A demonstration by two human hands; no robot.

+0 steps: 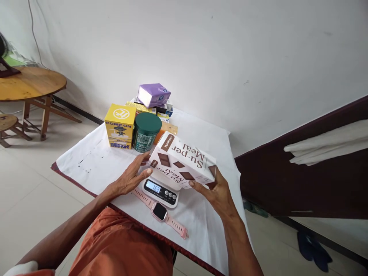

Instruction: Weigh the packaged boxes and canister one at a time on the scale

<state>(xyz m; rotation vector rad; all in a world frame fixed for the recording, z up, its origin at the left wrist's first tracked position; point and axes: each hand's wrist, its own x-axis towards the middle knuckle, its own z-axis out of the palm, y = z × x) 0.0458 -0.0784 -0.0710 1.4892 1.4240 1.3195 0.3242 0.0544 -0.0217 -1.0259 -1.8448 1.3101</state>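
Note:
A white Su-per Meal box (184, 159) with brown chocolate squares printed on it is over the white kitchen scale (161, 193), covering most of its platform. The scale's lit display shows 363. My right hand (217, 195) grips the box's right end, thumb on the near face and fingers mostly hidden behind. At the left end is my left hand (130, 176), its thumb by the near corner and its fingers against the far side. Just in front of the scale lies a pink smartwatch (159, 211), strap stretched out flat.
Behind the box stand a green lidded canister (146, 132) and a yellow box (119, 126). A purple tissue pack (155, 94) rests on several stacked boxes near the wall. White cloth (92, 165) covers the table. A round wooden table (34, 82) stands at far left.

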